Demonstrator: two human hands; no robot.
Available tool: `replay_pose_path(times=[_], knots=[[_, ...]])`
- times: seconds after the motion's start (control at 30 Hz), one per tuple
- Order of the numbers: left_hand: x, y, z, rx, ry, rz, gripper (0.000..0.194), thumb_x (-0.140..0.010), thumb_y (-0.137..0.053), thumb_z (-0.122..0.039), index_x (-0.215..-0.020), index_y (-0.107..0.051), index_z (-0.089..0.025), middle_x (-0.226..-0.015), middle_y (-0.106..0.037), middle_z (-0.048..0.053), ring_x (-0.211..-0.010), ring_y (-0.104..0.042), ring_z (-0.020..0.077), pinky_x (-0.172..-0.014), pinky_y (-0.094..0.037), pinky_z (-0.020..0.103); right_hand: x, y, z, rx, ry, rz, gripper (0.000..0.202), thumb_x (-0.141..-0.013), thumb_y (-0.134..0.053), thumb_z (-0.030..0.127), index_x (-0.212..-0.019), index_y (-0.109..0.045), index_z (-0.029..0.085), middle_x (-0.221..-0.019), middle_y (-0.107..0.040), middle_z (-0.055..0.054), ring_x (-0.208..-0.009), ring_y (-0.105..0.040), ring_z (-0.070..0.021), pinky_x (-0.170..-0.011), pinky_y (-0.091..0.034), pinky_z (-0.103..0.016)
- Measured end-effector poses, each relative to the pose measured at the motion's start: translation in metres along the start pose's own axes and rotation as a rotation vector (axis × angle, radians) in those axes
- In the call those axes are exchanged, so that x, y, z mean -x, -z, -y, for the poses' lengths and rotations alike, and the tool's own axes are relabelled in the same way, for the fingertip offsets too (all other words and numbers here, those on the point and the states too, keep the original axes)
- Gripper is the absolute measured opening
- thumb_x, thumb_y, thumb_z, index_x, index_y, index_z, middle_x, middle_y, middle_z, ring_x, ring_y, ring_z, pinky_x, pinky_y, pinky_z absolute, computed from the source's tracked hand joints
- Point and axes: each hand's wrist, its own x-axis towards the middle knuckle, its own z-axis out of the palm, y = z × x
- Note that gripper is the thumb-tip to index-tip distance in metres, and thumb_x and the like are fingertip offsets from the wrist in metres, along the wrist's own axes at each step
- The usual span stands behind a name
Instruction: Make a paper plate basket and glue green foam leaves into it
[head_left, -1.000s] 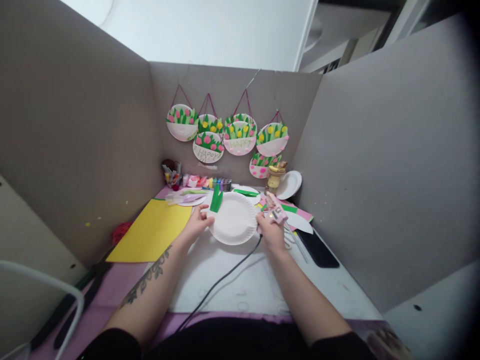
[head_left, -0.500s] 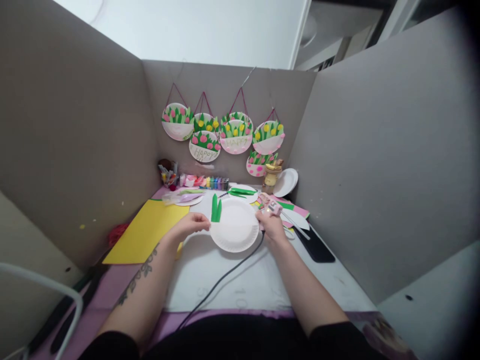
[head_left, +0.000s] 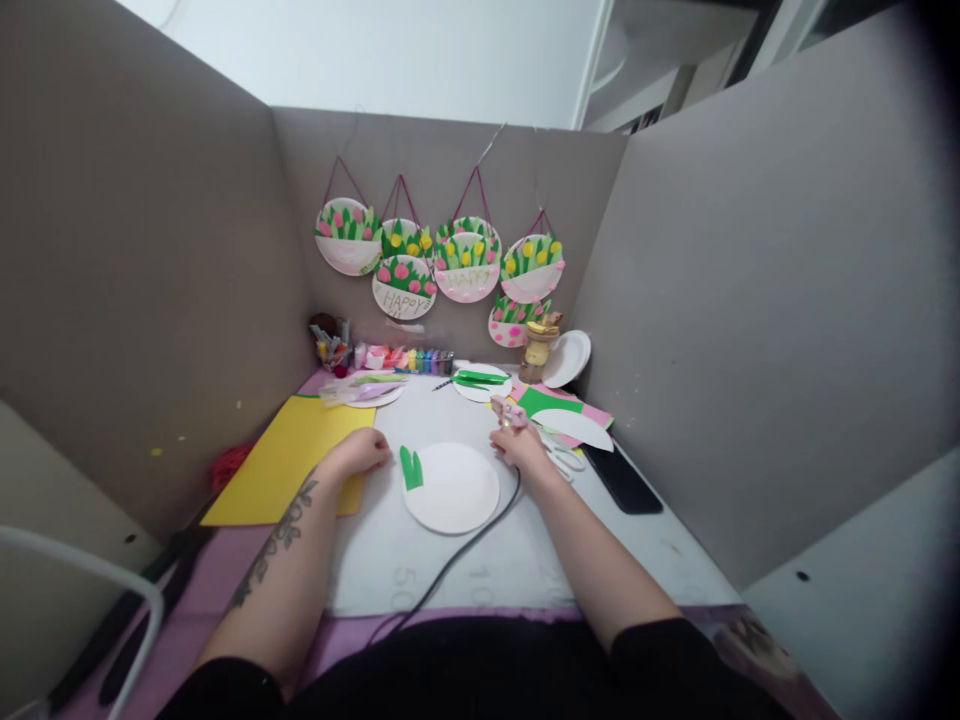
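A white paper plate (head_left: pixel 457 490) lies on the white table mat in front of me. Two green paper leaves (head_left: pixel 412 467) stick up at its upper left edge. My left hand (head_left: pixel 361 452) hovers left of the plate, apart from it, with its fingers curled closed and nothing visible in them. Beyond the plate's upper right edge, my right hand (head_left: pixel 523 447) is closed around a pink glue gun (head_left: pixel 509 412), whose nozzle is hard to make out. Its black cord (head_left: pixel 466 548) runs past the plate's right side towards me.
Yellow paper (head_left: pixel 277 465) lies at left. At right are white scissors (head_left: pixel 562 457), a cut plate piece (head_left: pixel 577 428) and a black phone-like slab (head_left: pixel 622 480). Behind stand paint pots (head_left: pixel 412 360) and a plate with green strips (head_left: pixel 484 384). Decorated plates (head_left: pixel 467 268) hang on the grey partition.
The paper plate has gone from between both hands down onto the mat, nearer me. Both hands have let go of it and drawn apart from it, the glue gun staying in the right.
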Motion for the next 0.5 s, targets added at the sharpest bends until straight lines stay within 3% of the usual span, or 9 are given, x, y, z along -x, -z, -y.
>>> replay_pose_path(times=[0.17, 0.27, 0.37, 0.5], knots=[[-0.005, -0.006, 0.004, -0.023, -0.034, -0.252, 0.008, -0.056, -0.065, -0.027, -0.052, -0.062, -0.021, -0.056, -0.063, 0.004, -0.055, -0.053, 0.0174, -0.055, -0.034, 0.026, 0.005, -0.007, 0.012, -0.15, -0.106, 0.051, 0.029, -0.054, -0.07, 0.023, -0.079, -0.057, 0.015, -0.054, -0.06, 0.003, -0.05, -0.059, -0.0137, -0.04, -0.038, -0.019], [-0.01, -0.01, -0.001, -0.052, -0.074, -0.338, 0.011, -0.065, -0.062, -0.032, -0.062, -0.064, -0.021, -0.066, -0.066, 0.005, -0.063, -0.056, 0.0194, -0.059, -0.036, 0.027, 0.012, -0.006, 0.022, -0.255, -0.11, 0.053, 0.033, -0.052, -0.073, 0.024, -0.079, -0.056, 0.015, -0.06, -0.063, 0.001, -0.056, -0.062, -0.0144, -0.048, -0.045, -0.021], [-0.025, -0.016, -0.022, -0.124, -0.187, -0.345, 0.014, -0.072, -0.054, -0.028, -0.07, -0.067, -0.022, -0.071, -0.066, 0.006, -0.068, -0.058, 0.021, -0.064, -0.038, 0.028, 0.019, 0.002, 0.033, -0.335, -0.112, 0.038, 0.036, -0.053, -0.075, 0.026, -0.082, -0.058, 0.015, -0.065, -0.066, -0.001, -0.059, -0.064, -0.0155, -0.052, -0.048, -0.024], [-0.067, -0.033, -0.063, -0.332, -0.466, -0.213, 0.025, -0.074, -0.049, -0.015, -0.08, -0.072, -0.023, -0.091, -0.068, 0.009, -0.086, -0.06, 0.0247, -0.077, -0.04, 0.032, 0.024, 0.021, 0.046, -0.445, -0.098, -0.04, 0.037, -0.051, -0.079, 0.028, -0.08, -0.061, 0.015, -0.07, -0.067, -0.003, -0.06, -0.063, -0.0157, -0.056, -0.051, -0.028]])
